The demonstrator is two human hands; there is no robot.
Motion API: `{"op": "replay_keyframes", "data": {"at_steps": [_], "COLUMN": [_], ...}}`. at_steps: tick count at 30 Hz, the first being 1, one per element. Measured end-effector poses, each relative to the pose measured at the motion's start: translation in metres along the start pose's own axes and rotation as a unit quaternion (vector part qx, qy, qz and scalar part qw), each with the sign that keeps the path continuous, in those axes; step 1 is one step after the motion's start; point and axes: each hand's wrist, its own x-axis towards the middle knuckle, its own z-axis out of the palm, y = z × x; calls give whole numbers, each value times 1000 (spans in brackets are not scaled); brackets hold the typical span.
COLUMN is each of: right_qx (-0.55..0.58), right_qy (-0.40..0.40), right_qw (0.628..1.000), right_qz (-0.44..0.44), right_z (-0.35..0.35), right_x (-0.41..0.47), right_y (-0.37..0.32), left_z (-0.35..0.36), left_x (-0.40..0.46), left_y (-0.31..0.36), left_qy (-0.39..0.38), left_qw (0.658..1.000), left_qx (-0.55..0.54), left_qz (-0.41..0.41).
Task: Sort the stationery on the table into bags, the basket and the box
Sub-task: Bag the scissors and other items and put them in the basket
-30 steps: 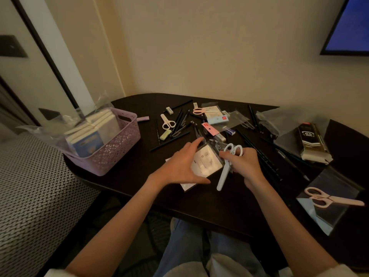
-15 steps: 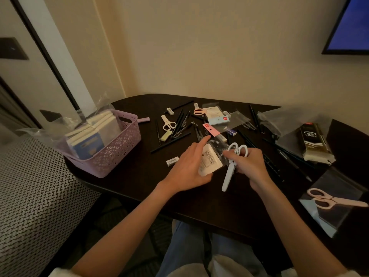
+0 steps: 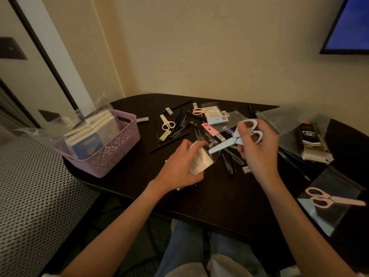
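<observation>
The right hand grips the pale blue scissors at the handles and has swung them up off the table, blades pointing to nine o'clock at a clear bag. The left hand holds that bag, now tipped up. Its mouth is blurred, but bagging looks imminent. The basket sits at ten o'clock.

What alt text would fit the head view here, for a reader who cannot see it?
Over a dark table strewn with stationery, the right hand holds pale blue scissors by their handles, tip toward a small white pack gripped by the left hand. A purple basket of notebooks sits at left.
</observation>
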Motion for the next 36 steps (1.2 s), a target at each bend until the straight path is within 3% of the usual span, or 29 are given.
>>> {"op": "replay_keyframes", "data": {"at_steps": [7, 12, 17, 22, 29, 33, 36], "right_qx": [-83, -122, -179, -221, -267, -249, -183], "right_qy": [-35, -110, -14, -24, -127, -176, -118], "right_qw": [994, 986, 983, 973, 948, 936, 957], "right_qz": [-64, -33, -46, -61, -121, -175, -193], "right_z": [10, 17, 31, 42, 49, 54, 57], "right_x": [1, 3, 0, 3, 0, 0, -5], "right_y": [12, 19, 23, 29, 31, 31, 31], "left_z": [-1, -3, 1, 6, 16, 20, 20], "left_x": [-3, -2, -2, -3, -12, -16, -18], "left_y": [7, 10, 14, 15, 8, 4, 1], "left_qy": [1, 22, 62, 111, 200, 212, 224], "left_qw": [1000, 1000, 997, 992, 975, 970, 965], "left_qx": [5, -12, -41, -61, -91, -106, -117], "left_qz": [9, 15, 19, 12, -34, -60, -71]}}
